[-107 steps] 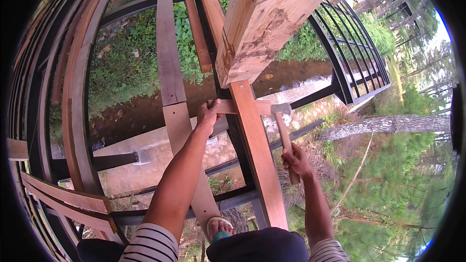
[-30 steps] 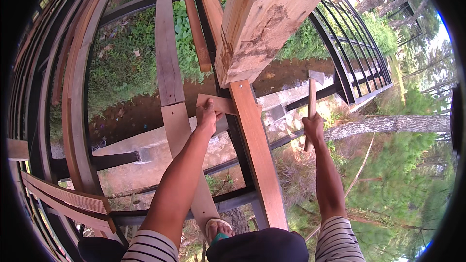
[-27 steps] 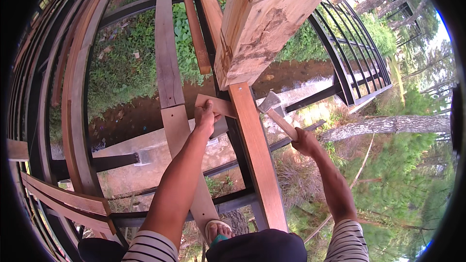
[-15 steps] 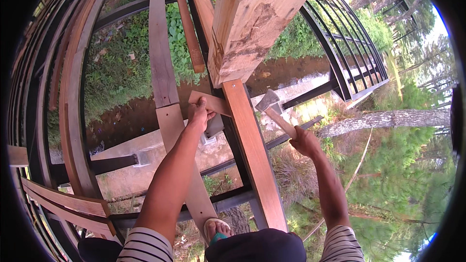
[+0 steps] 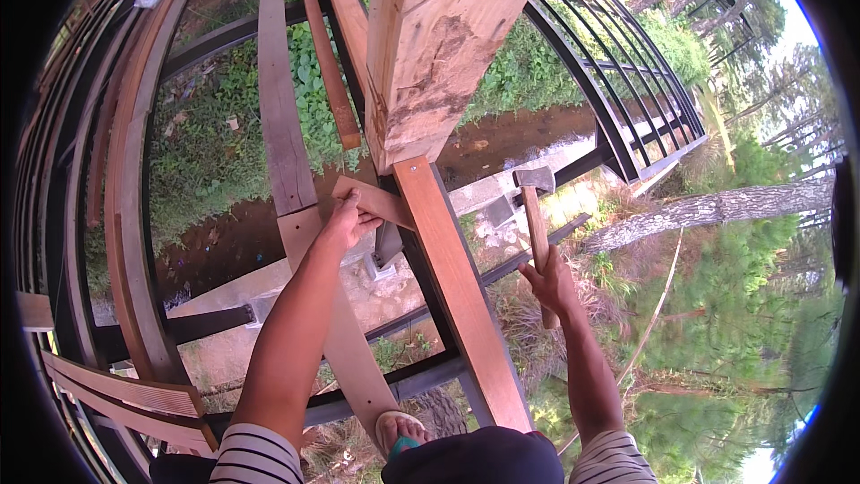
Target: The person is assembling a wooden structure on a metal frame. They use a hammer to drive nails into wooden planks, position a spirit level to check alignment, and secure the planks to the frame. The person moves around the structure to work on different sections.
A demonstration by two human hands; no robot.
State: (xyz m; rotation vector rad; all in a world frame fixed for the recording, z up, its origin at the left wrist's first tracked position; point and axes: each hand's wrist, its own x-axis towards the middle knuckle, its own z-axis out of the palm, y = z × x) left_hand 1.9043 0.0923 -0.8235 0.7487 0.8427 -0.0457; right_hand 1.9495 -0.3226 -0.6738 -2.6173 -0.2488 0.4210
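My left hand [image 5: 345, 222] is closed on a short flat wood block [image 5: 376, 203], whose far end meets the left edge of a reddish-brown plank [image 5: 457, 291]. That plank runs toward me along a black steel beam, with a screw at its far end. To the right of the plank, my right hand [image 5: 554, 287] grips a hatchet [image 5: 537, 226] by its wooden handle. The hatchet's metal head points away from me and is apart from the plank and block. A thick wooden post [image 5: 430, 54] rises at the plank's far end.
A greyish board [image 5: 358, 341] lies left of the plank, with my sandalled foot [image 5: 399, 430] on it. Wide gaps between the black beams [image 5: 206, 323] open onto ground and muddy water below. A black railing [image 5: 618, 72] and a tree trunk [image 5: 717, 211] stand to the right.
The hatchet head has swung right, away from the plank, and its handle is more upright. My left hand still holds the block against the plank's edge. The view has shifted slightly.
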